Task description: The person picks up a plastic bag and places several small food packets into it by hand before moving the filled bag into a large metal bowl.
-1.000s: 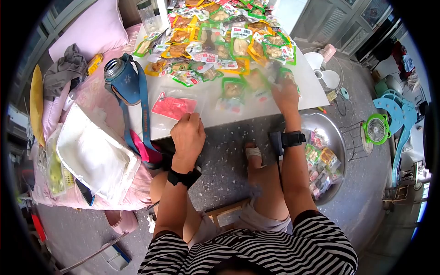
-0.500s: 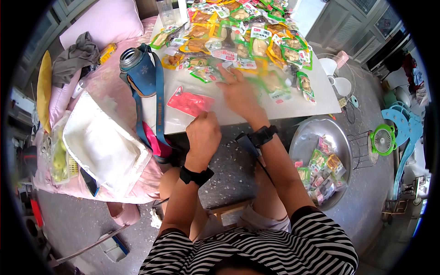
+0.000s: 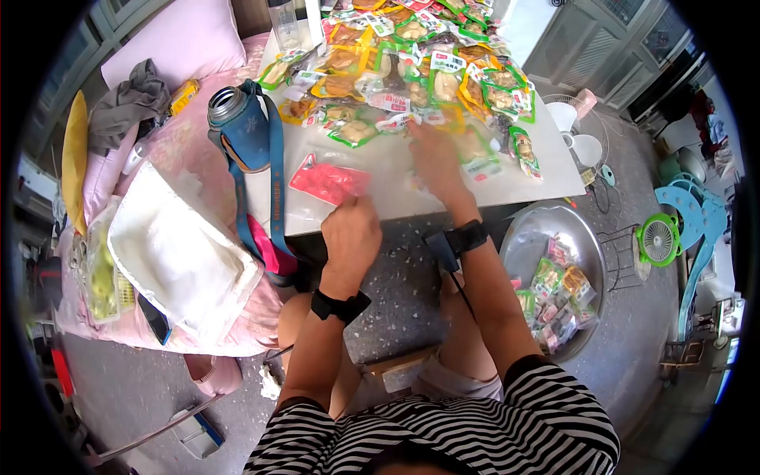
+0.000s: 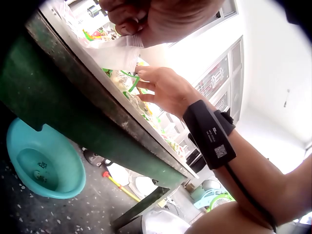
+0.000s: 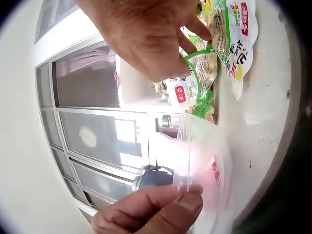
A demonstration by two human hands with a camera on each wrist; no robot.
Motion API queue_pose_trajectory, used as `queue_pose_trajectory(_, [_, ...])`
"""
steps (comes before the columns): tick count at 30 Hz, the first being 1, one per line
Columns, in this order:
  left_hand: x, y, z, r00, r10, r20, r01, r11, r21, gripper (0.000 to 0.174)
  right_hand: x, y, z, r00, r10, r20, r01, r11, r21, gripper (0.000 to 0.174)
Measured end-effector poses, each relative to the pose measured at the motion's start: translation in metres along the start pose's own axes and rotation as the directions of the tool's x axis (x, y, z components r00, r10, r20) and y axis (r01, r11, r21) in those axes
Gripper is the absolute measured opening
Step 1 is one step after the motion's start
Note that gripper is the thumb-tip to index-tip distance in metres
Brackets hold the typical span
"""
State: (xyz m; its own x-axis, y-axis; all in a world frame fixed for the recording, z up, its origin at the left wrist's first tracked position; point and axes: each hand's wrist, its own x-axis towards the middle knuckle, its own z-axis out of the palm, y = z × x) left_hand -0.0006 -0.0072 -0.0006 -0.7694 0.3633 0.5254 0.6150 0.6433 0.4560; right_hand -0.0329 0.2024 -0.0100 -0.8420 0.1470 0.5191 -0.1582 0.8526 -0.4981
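My left hand (image 3: 351, 236) pinches the edge of a clear plastic bag (image 5: 195, 146) between thumb and fingers at the table's front edge. Red-pink shows through the bag, and the head view has it as a red patch (image 3: 324, 178) on the tabletop. My right hand (image 3: 437, 162) reaches over the table, its fingers spread, its fingertips at a green-edged snack packet (image 5: 201, 68) with a white label. Another packet (image 5: 235, 44) with a white lower end lies just beyond these fingers. A heap of sealed snack packets (image 3: 447, 83) covers the far part of the table.
A blue bottle (image 3: 237, 127) with a long strap stands left of the bag. White foam box (image 3: 182, 245) rests on the pink bedding. To the right, a metal basin (image 3: 518, 237) on the floor holds several packets. A turquoise basin (image 4: 73, 163) sits under the table.
My right hand has swung left from the table's right side to the near edge of the heap, then shifted slightly right. My left hand keeps its hold on the bag.
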Motion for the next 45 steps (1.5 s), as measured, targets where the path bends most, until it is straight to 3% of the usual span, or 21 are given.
queue_pose_trajectory(2, [0.000,0.000,0.000,1.000,-0.010,0.019,0.010,1.000,0.013,0.007,-0.005,0.001,-0.004,0.993,-0.060,0.106,0.063,0.998,-0.025,0.040])
queue_pose_trajectory(5, [0.001,0.001,-0.002,0.999,-0.021,0.029,0.020,1.000,0.017,0.007,-0.011,-0.008,-0.010,0.991,-0.052,0.120,0.056,0.998,-0.035,0.042])
queue_pose_trajectory(8, [0.002,-0.001,-0.003,0.999,-0.014,0.030,0.014,1.000,0.021,0.006,-0.024,-0.009,-0.010,0.991,-0.019,0.135,0.053,0.966,-0.253,0.044])
queue_pose_trajectory(11, [0.002,-0.002,-0.003,0.999,-0.015,0.031,0.015,1.000,0.020,0.004,-0.033,0.014,-0.010,0.991,0.026,0.131,-0.008,0.990,-0.140,0.046])
queue_pose_trajectory(20, [0.003,-0.001,-0.002,1.000,0.021,0.006,-0.021,0.999,0.033,0.011,-0.032,0.056,-0.032,0.995,0.082,0.064,-0.069,0.980,-0.184,0.042])
queue_pose_trajectory(26, [0.003,-0.001,-0.003,1.000,0.027,-0.010,-0.026,0.999,0.023,0.011,-0.033,0.059,-0.033,0.983,0.095,0.156,-0.074,0.988,-0.135,0.043])
queue_pose_trajectory(36, [0.002,-0.003,0.003,0.999,-0.003,0.049,0.001,0.999,0.043,0.007,-0.031,0.058,-0.028,0.979,0.072,0.192,-0.031,0.978,-0.208,0.043])
queue_pose_trajectory(45, [-0.003,-0.009,0.011,0.988,-0.025,0.150,0.001,0.988,0.155,0.009,-0.028,0.046,-0.032,0.988,0.080,0.135,-0.055,0.982,-0.179,0.043])
